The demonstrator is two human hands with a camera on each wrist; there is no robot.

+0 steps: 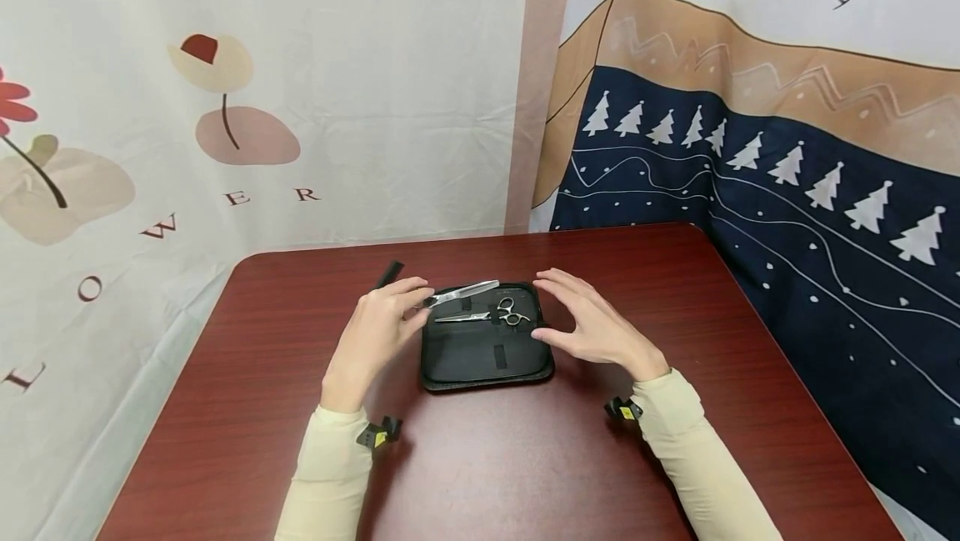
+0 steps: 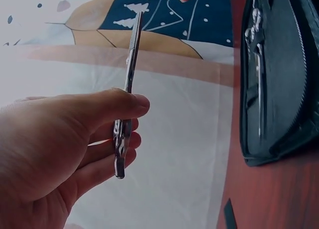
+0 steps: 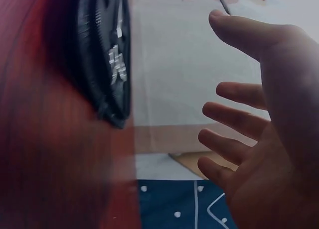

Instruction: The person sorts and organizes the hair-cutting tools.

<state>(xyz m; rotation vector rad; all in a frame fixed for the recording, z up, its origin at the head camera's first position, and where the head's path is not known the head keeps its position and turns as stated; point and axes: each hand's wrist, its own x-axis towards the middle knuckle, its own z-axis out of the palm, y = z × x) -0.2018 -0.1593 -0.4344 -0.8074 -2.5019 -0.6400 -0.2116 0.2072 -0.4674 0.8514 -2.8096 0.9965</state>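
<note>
My left hand (image 1: pixel 378 326) pinches a metal tool (image 1: pixel 459 293) above the open black case (image 1: pixel 483 353) holding scissors (image 1: pixel 487 315), right hand (image 1: pixel 592 320) spread, empty

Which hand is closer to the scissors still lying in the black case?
Right. The right hand hovers just beside the scissors handles; the left hand holds another tool farther left.
</note>
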